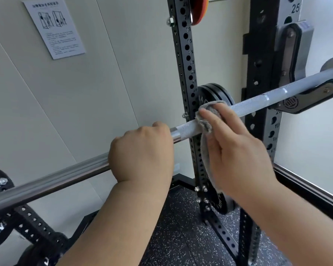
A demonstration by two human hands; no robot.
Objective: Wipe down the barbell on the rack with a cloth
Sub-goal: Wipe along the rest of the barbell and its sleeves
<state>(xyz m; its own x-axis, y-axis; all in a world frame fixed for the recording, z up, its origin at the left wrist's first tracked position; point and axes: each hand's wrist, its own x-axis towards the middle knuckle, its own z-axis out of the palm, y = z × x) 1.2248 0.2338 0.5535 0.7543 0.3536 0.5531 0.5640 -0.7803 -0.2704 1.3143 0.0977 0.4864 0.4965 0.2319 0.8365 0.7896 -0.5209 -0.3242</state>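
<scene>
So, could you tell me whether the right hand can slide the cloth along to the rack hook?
Probably yes: the barbell between cloth and hook is bare, and the left hand grips it on the other side.

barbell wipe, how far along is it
Mid-job. Done: nothing shows which parts are already wiped. In hand: the right hand presses the cloth on the barbell, on its knurling, while the left hand grips it alongside. Left, likely: the stretch toward the hook and the smooth part beyond the left hand.
</scene>
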